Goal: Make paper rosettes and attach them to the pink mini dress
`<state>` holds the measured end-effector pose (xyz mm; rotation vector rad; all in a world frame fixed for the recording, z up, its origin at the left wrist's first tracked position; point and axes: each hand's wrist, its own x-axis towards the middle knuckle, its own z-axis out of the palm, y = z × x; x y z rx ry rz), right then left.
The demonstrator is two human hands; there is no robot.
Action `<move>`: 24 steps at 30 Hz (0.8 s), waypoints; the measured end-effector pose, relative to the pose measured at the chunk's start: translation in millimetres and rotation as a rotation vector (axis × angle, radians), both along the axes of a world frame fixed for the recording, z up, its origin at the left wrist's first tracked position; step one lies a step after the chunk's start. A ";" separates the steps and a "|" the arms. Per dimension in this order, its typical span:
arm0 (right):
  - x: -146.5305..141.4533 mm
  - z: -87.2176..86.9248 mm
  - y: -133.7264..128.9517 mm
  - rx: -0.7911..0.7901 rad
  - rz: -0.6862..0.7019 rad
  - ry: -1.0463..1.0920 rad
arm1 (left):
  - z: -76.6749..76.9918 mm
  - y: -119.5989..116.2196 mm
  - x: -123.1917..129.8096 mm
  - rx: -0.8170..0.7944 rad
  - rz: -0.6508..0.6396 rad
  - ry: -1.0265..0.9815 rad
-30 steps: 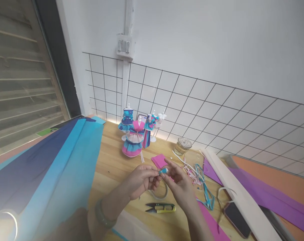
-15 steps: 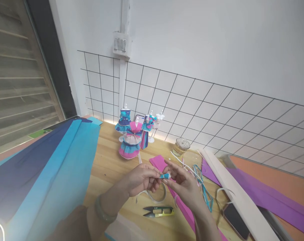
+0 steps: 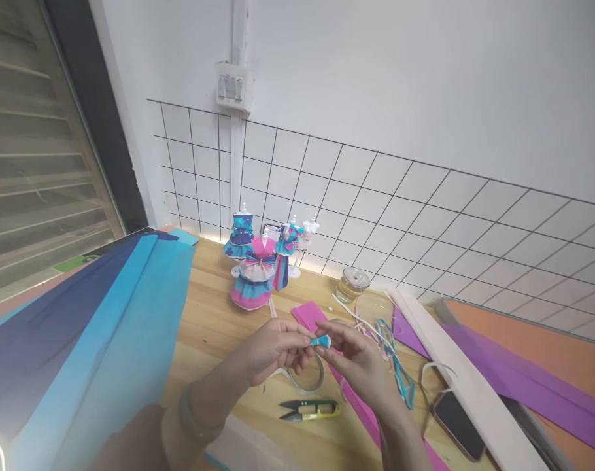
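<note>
Since a second ago the hands have drifted a touch lower and closer together, and the view has shifted left a bit. That tiny teal piece (image 3: 321, 341) sits right between both sets of fingertips, held up above the wooden table (image 3: 219, 320) so both ends stay reachable. Left hand (image 3: 272, 350) pinches one end, right hand (image 3: 359, 360) pinches the other, thumb and forefinger pressed on it, other fingers loose. Directly under them lies a roll of white tape (image 3: 305, 379), with yellow-handled thread snips (image 3: 310, 410) just in front, both handy. Pink paper (image 3: 310, 314) and teal and white strips (image 3: 395, 366) lie to the right, a phone (image 3: 457, 425) beyond. Little paper dresses (image 3: 255, 275) stand back by the wall.
</note>
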<state>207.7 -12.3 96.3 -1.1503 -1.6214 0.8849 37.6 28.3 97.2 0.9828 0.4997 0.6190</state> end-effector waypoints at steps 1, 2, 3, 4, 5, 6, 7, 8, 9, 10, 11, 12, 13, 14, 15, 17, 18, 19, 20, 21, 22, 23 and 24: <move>-0.1 0.4 -0.5 -0.042 0.029 0.035 | 1.4 -0.7 0.5 0.036 0.036 0.011; -0.2 0.9 -1.0 -0.078 0.060 0.065 | 2.7 -1.4 1.0 0.085 0.076 0.032; -0.2 1.7 -1.3 -0.103 0.080 0.085 | 3.8 -2.2 1.7 0.150 0.122 0.062; -0.2 2.7 -1.5 -0.115 0.085 0.096 | 4.8 -3.1 2.3 0.231 0.176 0.099; -0.2 3.8 -1.6 -0.113 0.070 0.101 | 5.6 -4.2 3.0 0.326 0.236 0.141; -0.2 5.2 -1.7 -0.102 0.040 0.105 | 6.3 -5.5 3.5 0.426 0.303 0.181; -0.2 6.6 -1.7 -0.089 0.006 0.112 | 7.0 -7.0 3.9 0.526 0.367 0.219; -0.4 8.1 -1.7 -0.079 -0.027 0.123 | 7.6 -8.7 4.2 0.618 0.419 0.254; -0.6 9.6 -1.7 -0.074 -0.053 0.139 | 8.2 -10.4 4.4 0.700 0.455 0.283; -0.9 10.9 -1.6 -0.076 -0.073 0.158 | 8.8 -12.1 4.5 0.770 0.472 0.309; -1.4 12.1 -1.4 -0.081 -0.094 0.178 | 9.5 -13.6 4.5 0.828 0.474 0.332; -1.9 13.1 -1.2 -0.089 -0.116 0.197 | 10.1 -14.8 4.5 0.875 0.466 0.354; -2.4 14.0 -1.0 -0.097 -0.144 0.214 | 10.6 -15.7 4.6 0.909 0.454 0.373; -2.9 14.7 -0.8 -0.100 -0.172 0.228 | 11.0 -16.3 4.7 0.933 0.445 0.388; -3.4 15.3 -0.6 -0.101 -0.196 0.237 | 11.1 -16.5 4.9 0.947 0.441 0.399; -3.9 16.2 -0.3 -0.102 -0.227 0.239 | 10.5 -15.8 5.6 0.945 0.438 0.401; -4.1 16.5 -0.2 -0.109 -0.228 0.229 | 9.7 -15.1 6.1 0.927 0.440 0.393; -4.1 16.6 0.0 -0.119 -0.224 0.213 | 8.5 -14.1 6.6 0.900 0.440 0.382; -4.2 16.3 0.2 -0.131 -0.211 0.197 | 7.0 -12.9 7.2 0.869 0.438 0.372; -4.3 15.6 0.5 -0.144 -0.192 0.184 | 5.1 -11.6 7.8 0.838 0.433 0.363; -4.4 14.5 1.1 -0.154 -0.171 0.176 | 3.0 -10.3 8.3 0.810 0.427 0.357; -4.7 13.0 1.7 -0.161 -0.150 0.175 | 0.7 -9.0 8.9 0.787 0.423 0.355; -5.0 11.1 2.5 -0.165 -0.134 0.181 | -1.7 -7.7 9.4 0.769 0.421 0.355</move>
